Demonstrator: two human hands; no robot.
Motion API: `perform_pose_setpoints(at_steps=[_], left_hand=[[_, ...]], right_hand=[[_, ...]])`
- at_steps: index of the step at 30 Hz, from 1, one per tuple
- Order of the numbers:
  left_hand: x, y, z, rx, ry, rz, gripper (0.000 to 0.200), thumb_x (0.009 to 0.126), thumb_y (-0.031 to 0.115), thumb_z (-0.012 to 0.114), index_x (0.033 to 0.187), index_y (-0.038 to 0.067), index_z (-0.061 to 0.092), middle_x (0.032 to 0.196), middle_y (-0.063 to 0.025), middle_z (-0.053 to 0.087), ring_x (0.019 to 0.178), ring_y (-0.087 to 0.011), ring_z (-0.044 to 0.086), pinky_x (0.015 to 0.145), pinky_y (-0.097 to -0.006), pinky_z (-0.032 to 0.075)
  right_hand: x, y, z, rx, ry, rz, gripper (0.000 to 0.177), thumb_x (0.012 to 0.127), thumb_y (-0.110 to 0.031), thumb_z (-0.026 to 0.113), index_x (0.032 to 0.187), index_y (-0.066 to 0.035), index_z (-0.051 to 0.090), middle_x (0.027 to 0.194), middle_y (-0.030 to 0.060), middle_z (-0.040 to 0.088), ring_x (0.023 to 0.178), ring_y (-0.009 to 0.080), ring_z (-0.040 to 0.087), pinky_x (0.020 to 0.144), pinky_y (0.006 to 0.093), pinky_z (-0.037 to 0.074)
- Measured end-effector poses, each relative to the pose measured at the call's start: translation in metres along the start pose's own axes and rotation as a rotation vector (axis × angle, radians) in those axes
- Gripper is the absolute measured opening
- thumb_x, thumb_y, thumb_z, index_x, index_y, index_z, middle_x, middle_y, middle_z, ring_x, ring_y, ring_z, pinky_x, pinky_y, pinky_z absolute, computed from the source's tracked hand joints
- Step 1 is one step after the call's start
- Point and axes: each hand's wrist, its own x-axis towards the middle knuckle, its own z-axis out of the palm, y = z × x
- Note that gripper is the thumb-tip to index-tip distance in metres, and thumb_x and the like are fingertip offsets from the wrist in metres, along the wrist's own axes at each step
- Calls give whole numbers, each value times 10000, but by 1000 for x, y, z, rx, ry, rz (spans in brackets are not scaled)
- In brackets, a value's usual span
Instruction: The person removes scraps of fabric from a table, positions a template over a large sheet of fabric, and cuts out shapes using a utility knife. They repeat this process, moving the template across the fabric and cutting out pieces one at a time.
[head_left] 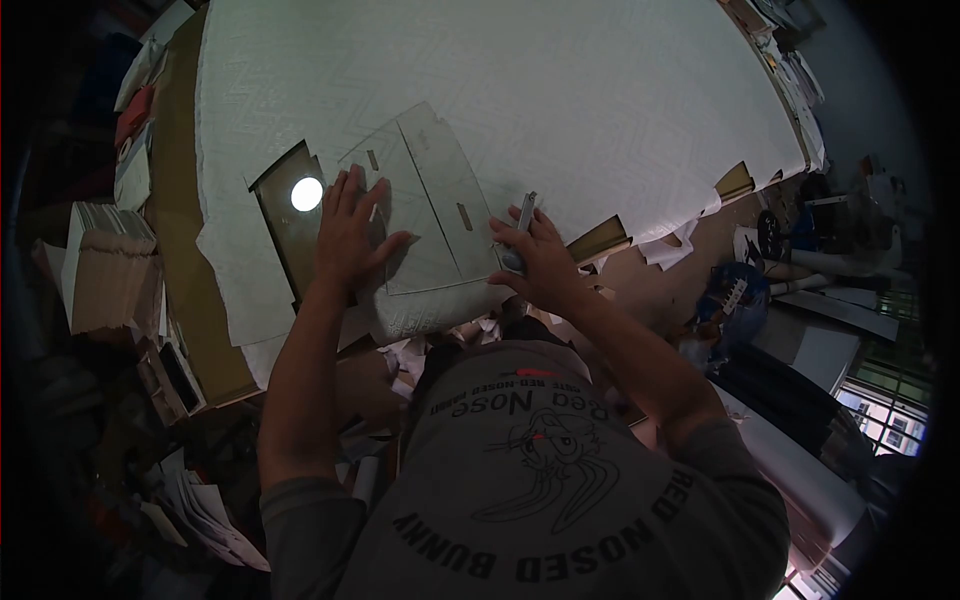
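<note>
My left hand (352, 225) lies flat with its fingers spread, at the left side of a clear flat template (435, 195) with a few small slots. The template rests on a pale patterned sheet (300, 90) that covers most of the table. My right hand (540, 255) is wrapped round a utility knife (524, 225) just off the template's right edge. The knife's upper end points away from me, and the palm hides part of its handle.
A cut-out in the sheet bares the brown tabletop (285, 225), where a bright round spot shows. Smaller notches run along the near right edge. Thick paper stacks (110, 265) stand at the left. White scraps (410, 360) lie below the table's near edge. A roll (800, 490) leans at lower right.
</note>
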Motion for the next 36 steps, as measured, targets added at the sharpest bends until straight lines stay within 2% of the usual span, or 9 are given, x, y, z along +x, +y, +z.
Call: perform_pose_setpoints(at_steps=[9,11,12,17,20,27,29,36], left_hand=[[0,2,-2,-3,-25,-23,842,819,579,813,1502,153,567,1667,-206,353,1556,-449,285,1257,-570,276],[0,1,-1,-2,-11,3,869,814,608,808,1506,146,559,1663,-200,358,1556,-448,285,1258,-576,269],[0,0,-1,-2,-11,2,869,814,608,808,1506,146,559,1663,-200,358,1556,-448,285,1258,-576,269],[0,1,-3,17,-53,12,936,808,651,798,1528,116,531,1666,-222,343,1557,-457,277,1263,-588,243],[-3,4,-2,27,-34,11,941,806,610,806,1548,114,505,1674,-231,337,1554,-471,278,1250,-592,258],[-3,4,-4,3,-25,8,939,802,615,807,1541,115,513,1671,-222,343,1555,-465,276,1248,-589,265],[-2,5,-5,-19,-40,-11,938,788,662,799,1509,114,555,1652,-225,362,1548,-461,291,1277,-586,220],[-1,6,-6,-21,-14,-12,959,757,693,808,1483,109,580,1625,-224,398,1530,-476,310,1268,-599,234]], right_hand=[[1,-3,-2,34,-9,49,669,812,-316,899,1335,-136,522,1512,66,610,1500,395,434,1270,583,258],[0,-3,-2,24,26,15,738,817,-310,881,1429,-139,508,1386,87,684,1492,374,451,1269,558,267],[0,-3,-1,25,25,14,738,817,-310,881,1429,-139,508,1386,87,684,1492,374,451,1269,558,267],[0,-1,0,22,20,5,646,814,-284,879,1333,-123,530,1504,81,614,1487,399,449,1262,579,271],[0,-3,0,-9,24,-12,624,807,-269,881,1308,-115,543,1504,81,613,1484,403,452,1251,576,301],[-2,-2,2,58,24,12,625,782,-233,896,1295,-107,562,1492,91,620,1473,409,465,1223,574,358],[-1,-2,0,80,36,2,632,770,-222,905,1291,-106,566,1482,99,627,1462,412,479,1222,576,357],[-1,-1,0,69,50,-27,650,760,-216,916,1295,-111,563,1463,103,640,1452,417,491,1209,575,372]])
